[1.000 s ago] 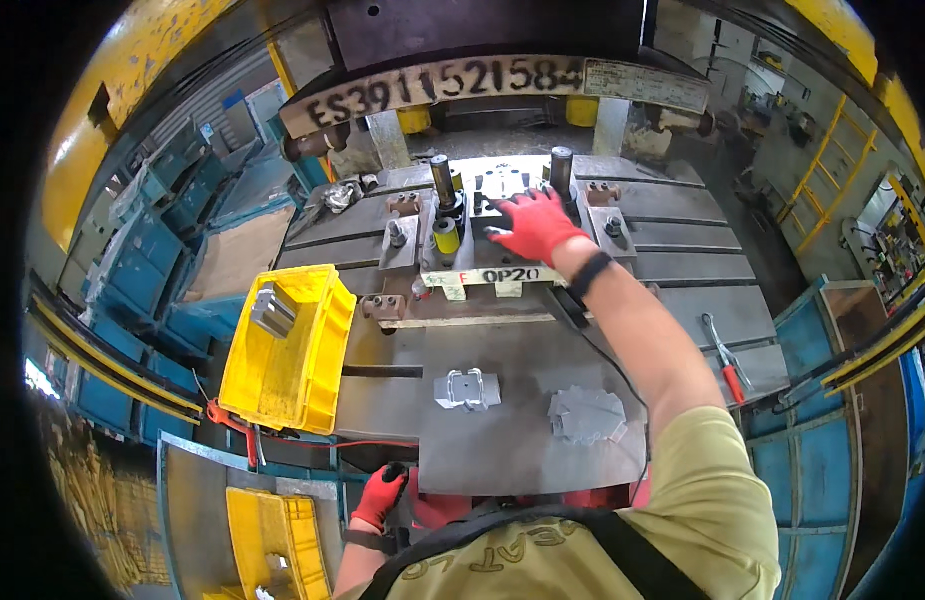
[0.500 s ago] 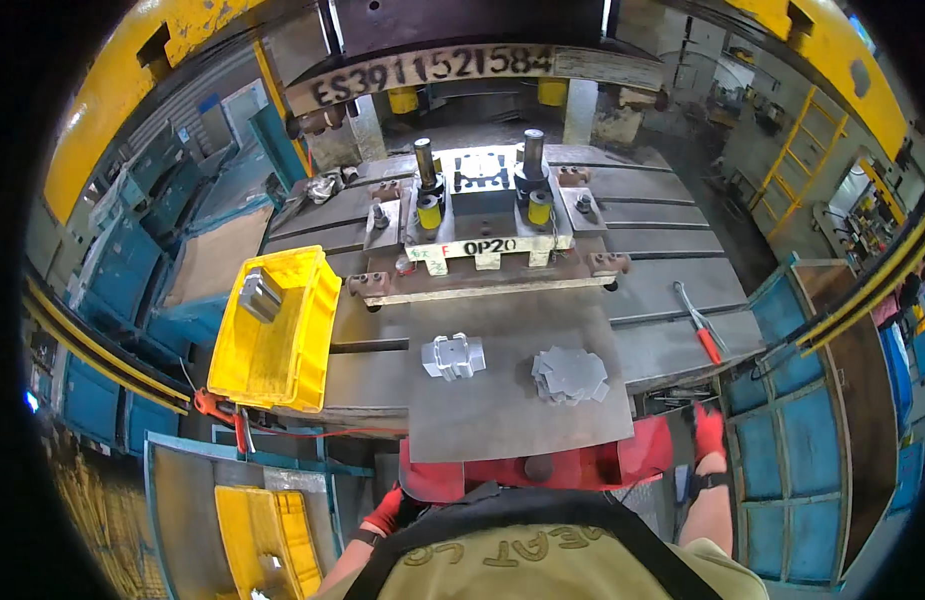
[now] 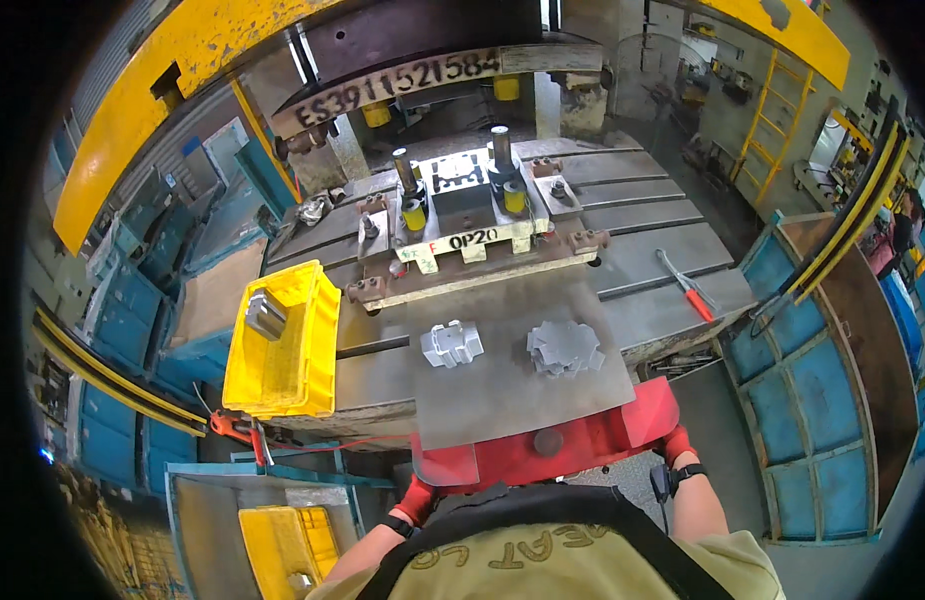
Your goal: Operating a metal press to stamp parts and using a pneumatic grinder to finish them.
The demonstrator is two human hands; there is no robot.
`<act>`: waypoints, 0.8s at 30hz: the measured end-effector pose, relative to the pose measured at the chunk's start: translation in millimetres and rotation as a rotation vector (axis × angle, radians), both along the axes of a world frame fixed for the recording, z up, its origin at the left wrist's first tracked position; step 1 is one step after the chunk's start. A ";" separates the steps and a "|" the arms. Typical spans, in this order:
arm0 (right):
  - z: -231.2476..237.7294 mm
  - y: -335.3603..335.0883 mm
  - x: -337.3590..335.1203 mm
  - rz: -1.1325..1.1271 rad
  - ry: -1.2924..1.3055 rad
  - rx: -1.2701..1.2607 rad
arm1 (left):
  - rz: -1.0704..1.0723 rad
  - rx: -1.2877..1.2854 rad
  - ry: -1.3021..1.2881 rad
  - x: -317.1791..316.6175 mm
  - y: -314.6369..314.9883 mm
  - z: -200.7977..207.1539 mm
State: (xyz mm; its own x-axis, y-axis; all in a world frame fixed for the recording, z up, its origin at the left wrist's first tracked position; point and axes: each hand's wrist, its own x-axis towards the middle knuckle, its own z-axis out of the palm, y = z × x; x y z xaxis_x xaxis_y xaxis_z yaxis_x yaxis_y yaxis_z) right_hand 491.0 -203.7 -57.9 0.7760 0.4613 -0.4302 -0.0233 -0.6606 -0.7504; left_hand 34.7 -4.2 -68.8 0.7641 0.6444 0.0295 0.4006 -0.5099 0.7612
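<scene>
Nearest the wearer's body, the red-gloved left hand (image 3: 417, 498) and right hand (image 3: 679, 444) meet the two ends of a red control box (image 3: 594, 437), their fingers partly hidden, so I cannot tell whether they press, curl or lie spread. The box sits at the table's near edge, long axis running left to right, its right end angled slightly farther away. Beyond lie a grey plate (image 3: 517, 400), a stack of flat blanks (image 3: 565, 348) and, farthest, a die set (image 3: 464, 215).

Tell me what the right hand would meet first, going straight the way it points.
The right hand would probably meet the right end of the red panel; whether they touch is unclear.
</scene>
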 end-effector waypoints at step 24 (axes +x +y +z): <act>28.1 5.5 -15.4 -0.145 0.227 0.162 | 0.156 -0.716 -0.109 -1.7 -3.1 23.5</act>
State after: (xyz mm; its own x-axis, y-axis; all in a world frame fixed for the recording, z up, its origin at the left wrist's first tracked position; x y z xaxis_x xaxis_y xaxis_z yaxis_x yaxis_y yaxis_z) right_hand 475.5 -198.2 -29.8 0.7312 0.4291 -0.5304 -0.2879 -0.5107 -0.8101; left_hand 33.0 -7.3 -45.2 0.6791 0.6349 -0.3684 0.3310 0.1830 0.9257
